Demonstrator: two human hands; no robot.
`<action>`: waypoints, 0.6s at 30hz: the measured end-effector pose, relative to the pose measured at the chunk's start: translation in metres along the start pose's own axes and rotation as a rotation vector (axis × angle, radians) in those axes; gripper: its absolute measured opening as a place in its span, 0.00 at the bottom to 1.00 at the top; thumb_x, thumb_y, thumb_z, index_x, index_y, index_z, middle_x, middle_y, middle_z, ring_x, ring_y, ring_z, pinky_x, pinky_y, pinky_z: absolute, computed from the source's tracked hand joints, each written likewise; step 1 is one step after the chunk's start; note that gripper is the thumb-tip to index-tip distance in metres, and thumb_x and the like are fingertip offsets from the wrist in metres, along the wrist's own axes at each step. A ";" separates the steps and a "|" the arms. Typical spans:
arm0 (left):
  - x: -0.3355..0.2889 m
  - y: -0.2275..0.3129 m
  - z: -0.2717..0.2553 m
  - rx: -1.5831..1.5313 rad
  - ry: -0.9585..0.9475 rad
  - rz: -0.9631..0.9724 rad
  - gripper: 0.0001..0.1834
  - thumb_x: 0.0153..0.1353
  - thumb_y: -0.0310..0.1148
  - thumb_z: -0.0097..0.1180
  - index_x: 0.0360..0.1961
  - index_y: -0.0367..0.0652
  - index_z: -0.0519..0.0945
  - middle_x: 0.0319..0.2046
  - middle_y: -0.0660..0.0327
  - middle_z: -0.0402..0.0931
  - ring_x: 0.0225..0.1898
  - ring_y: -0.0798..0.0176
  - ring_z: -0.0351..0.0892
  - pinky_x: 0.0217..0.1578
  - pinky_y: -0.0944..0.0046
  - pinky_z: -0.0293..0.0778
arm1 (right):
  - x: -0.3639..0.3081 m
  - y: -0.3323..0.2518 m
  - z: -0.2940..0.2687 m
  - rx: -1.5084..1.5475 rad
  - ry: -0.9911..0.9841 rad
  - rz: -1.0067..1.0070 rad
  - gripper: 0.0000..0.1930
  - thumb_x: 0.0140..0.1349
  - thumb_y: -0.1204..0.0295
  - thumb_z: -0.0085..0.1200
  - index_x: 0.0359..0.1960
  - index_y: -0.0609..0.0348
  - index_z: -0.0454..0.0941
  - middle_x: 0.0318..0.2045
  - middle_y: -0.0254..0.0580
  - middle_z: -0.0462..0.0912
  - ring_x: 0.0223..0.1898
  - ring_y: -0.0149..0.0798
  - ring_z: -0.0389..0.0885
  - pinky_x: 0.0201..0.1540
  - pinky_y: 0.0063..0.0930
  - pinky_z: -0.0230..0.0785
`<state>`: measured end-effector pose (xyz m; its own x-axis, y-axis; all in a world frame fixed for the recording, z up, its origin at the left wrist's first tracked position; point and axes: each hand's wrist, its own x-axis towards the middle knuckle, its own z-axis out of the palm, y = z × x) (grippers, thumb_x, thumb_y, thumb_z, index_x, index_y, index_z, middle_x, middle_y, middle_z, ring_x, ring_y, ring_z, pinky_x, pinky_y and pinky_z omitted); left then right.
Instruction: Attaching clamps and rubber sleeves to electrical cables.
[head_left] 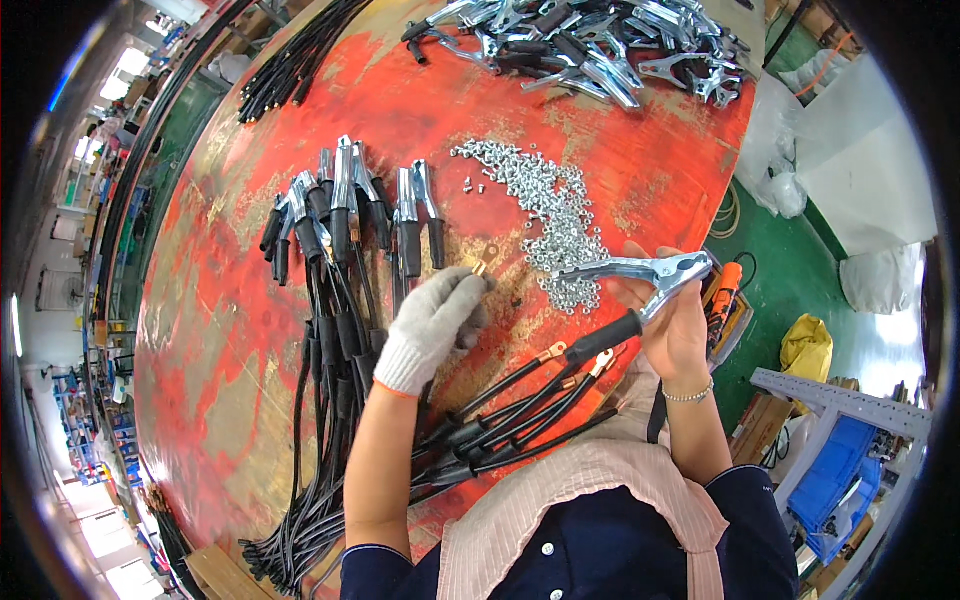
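Note:
My left hand (pixel 428 330), in a white knitted glove, is closed with its fingertips around a copper cable lug (pixel 487 258) above the table. Whether a cable hangs from that lug is hidden by the glove. On the right, my bare right hand (pixel 672 325) grips a silver spring clamp (pixel 655 272) near its jaws. One clamp handle is bare metal and points left over a pile of small nuts (pixel 562 235); the other wears a black sleeve (pixel 604 338). Below the hands, several black cables (pixel 520 425) with copper lugs at their ends lie close to my body.
Left of my gloved hand lie several clamps (pixel 342 200) fixed to black cables (pixel 318 450). A heap of loose clamps (pixel 600 50) covers the table's far right, and a bundle of black cables (pixel 300 60) the far left. An orange-handled tool (pixel 725 290) sits beside the red table's (pixel 220 330) right edge.

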<state>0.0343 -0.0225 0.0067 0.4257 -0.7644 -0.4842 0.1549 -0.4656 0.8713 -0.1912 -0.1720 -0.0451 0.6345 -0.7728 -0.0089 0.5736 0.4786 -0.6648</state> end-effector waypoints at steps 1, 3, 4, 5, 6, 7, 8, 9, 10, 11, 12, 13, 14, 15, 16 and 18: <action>0.001 -0.006 0.004 -0.047 -0.001 -0.009 0.16 0.67 0.42 0.49 0.44 0.40 0.77 0.22 0.69 0.72 0.18 0.77 0.67 0.18 0.76 0.61 | 0.002 0.001 0.001 -0.038 0.001 -0.017 0.27 0.66 0.52 0.47 0.58 0.57 0.64 0.55 0.57 0.73 0.55 0.52 0.75 0.55 0.49 0.71; -0.001 -0.011 0.009 -0.143 -0.003 -0.051 0.16 0.68 0.41 0.48 0.45 0.40 0.76 0.22 0.68 0.73 0.18 0.76 0.69 0.17 0.75 0.62 | 0.005 0.003 0.003 -0.111 0.000 -0.050 0.26 0.67 0.54 0.46 0.58 0.60 0.64 0.56 0.63 0.71 0.56 0.56 0.74 0.58 0.53 0.69; -0.005 -0.010 0.012 -0.201 -0.018 -0.063 0.16 0.68 0.41 0.47 0.46 0.40 0.75 0.22 0.68 0.73 0.18 0.76 0.69 0.17 0.75 0.62 | 0.008 0.005 0.006 -0.136 0.019 -0.066 0.25 0.69 0.55 0.44 0.56 0.64 0.64 0.54 0.64 0.73 0.54 0.57 0.75 0.57 0.52 0.70; -0.008 -0.006 0.016 -0.262 -0.036 -0.070 0.16 0.68 0.40 0.47 0.46 0.40 0.75 0.22 0.68 0.73 0.17 0.76 0.69 0.17 0.75 0.62 | 0.011 0.007 0.007 -0.183 0.022 -0.074 0.24 0.69 0.56 0.44 0.55 0.64 0.65 0.53 0.64 0.73 0.54 0.57 0.75 0.56 0.52 0.71; -0.010 0.000 0.018 -0.177 -0.049 -0.072 0.14 0.68 0.39 0.47 0.46 0.40 0.74 0.22 0.68 0.73 0.16 0.76 0.68 0.16 0.75 0.61 | 0.015 0.009 0.008 -0.231 0.024 -0.080 0.23 0.69 0.56 0.44 0.54 0.64 0.65 0.53 0.64 0.73 0.54 0.57 0.75 0.56 0.52 0.71; -0.012 0.001 0.020 -0.153 -0.060 -0.084 0.14 0.67 0.38 0.48 0.46 0.40 0.74 0.21 0.67 0.74 0.16 0.76 0.68 0.16 0.75 0.61 | 0.020 0.011 0.011 -0.277 0.020 -0.087 0.22 0.69 0.56 0.43 0.53 0.63 0.66 0.53 0.63 0.74 0.54 0.57 0.75 0.55 0.51 0.72; -0.014 0.000 0.022 -0.130 -0.072 -0.094 0.13 0.67 0.38 0.49 0.46 0.40 0.74 0.21 0.67 0.74 0.16 0.76 0.67 0.16 0.75 0.60 | 0.026 0.013 0.018 -0.303 -0.002 -0.089 0.21 0.70 0.56 0.42 0.51 0.63 0.66 0.51 0.62 0.75 0.54 0.58 0.76 0.53 0.50 0.74; -0.017 -0.001 0.023 -0.107 -0.084 -0.105 0.13 0.67 0.37 0.49 0.45 0.40 0.74 0.21 0.67 0.74 0.16 0.76 0.67 0.15 0.76 0.60 | 0.029 0.014 0.020 -0.290 -0.038 -0.062 0.21 0.70 0.56 0.42 0.51 0.63 0.66 0.50 0.62 0.75 0.54 0.58 0.76 0.53 0.50 0.74; -0.020 0.003 0.023 -0.089 -0.085 -0.142 0.14 0.64 0.41 0.54 0.39 0.39 0.77 0.21 0.66 0.74 0.18 0.76 0.67 0.18 0.73 0.63 | 0.032 0.015 0.022 -0.274 -0.075 -0.035 0.21 0.70 0.56 0.42 0.51 0.63 0.66 0.50 0.62 0.75 0.54 0.58 0.76 0.52 0.50 0.74; -0.019 0.002 0.024 -0.033 -0.076 -0.099 0.15 0.64 0.41 0.55 0.38 0.39 0.78 0.20 0.66 0.74 0.18 0.76 0.68 0.19 0.73 0.64 | 0.034 0.014 0.023 -0.258 -0.111 -0.008 0.21 0.70 0.55 0.42 0.51 0.63 0.66 0.49 0.62 0.76 0.53 0.59 0.76 0.52 0.50 0.74; -0.018 0.001 0.025 0.022 -0.066 -0.057 0.15 0.63 0.42 0.56 0.36 0.39 0.78 0.20 0.65 0.75 0.19 0.76 0.68 0.20 0.72 0.65 | 0.036 0.012 0.024 -0.282 -0.142 0.017 0.22 0.69 0.55 0.43 0.51 0.63 0.65 0.49 0.62 0.76 0.53 0.58 0.76 0.53 0.49 0.73; -0.018 0.000 0.026 0.081 -0.053 -0.018 0.15 0.63 0.42 0.57 0.34 0.39 0.78 0.20 0.65 0.75 0.19 0.76 0.69 0.20 0.71 0.66 | 0.037 0.011 0.027 -0.302 -0.175 0.043 0.23 0.68 0.55 0.45 0.51 0.63 0.65 0.48 0.61 0.76 0.52 0.57 0.76 0.53 0.49 0.72; -0.018 0.004 0.025 0.107 -0.036 -0.053 0.16 0.62 0.43 0.58 0.32 0.39 0.79 0.20 0.63 0.76 0.20 0.75 0.71 0.22 0.70 0.69 | 0.038 0.009 0.035 -0.263 -0.234 0.060 0.22 0.68 0.56 0.46 0.51 0.62 0.65 0.48 0.61 0.77 0.51 0.53 0.77 0.53 0.44 0.72; -0.018 0.005 0.025 0.095 -0.037 -0.080 0.16 0.62 0.44 0.58 0.32 0.39 0.79 0.19 0.63 0.76 0.20 0.75 0.72 0.22 0.70 0.69 | 0.039 0.007 0.042 -0.223 -0.291 0.076 0.20 0.69 0.57 0.47 0.52 0.61 0.65 0.49 0.60 0.77 0.51 0.48 0.78 0.54 0.40 0.71; -0.018 0.006 0.024 0.089 -0.040 -0.109 0.16 0.62 0.44 0.58 0.32 0.39 0.79 0.19 0.63 0.77 0.20 0.75 0.72 0.22 0.69 0.69 | 0.039 0.006 0.044 -0.243 -0.303 0.103 0.23 0.67 0.55 0.49 0.52 0.62 0.65 0.49 0.60 0.77 0.51 0.47 0.78 0.54 0.40 0.70; -0.017 0.003 0.023 0.078 -0.047 -0.141 0.17 0.62 0.45 0.58 0.32 0.39 0.79 0.18 0.63 0.77 0.20 0.74 0.74 0.23 0.69 0.70 | 0.039 0.006 0.046 -0.265 -0.302 0.135 0.24 0.66 0.55 0.50 0.52 0.62 0.65 0.49 0.60 0.77 0.51 0.47 0.78 0.54 0.41 0.70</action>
<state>0.0071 -0.0208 0.0156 0.3620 -0.7083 -0.6060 0.1397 -0.6015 0.7866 -0.1396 -0.1799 -0.0149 0.8407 -0.5350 0.0841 0.3470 0.4129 -0.8421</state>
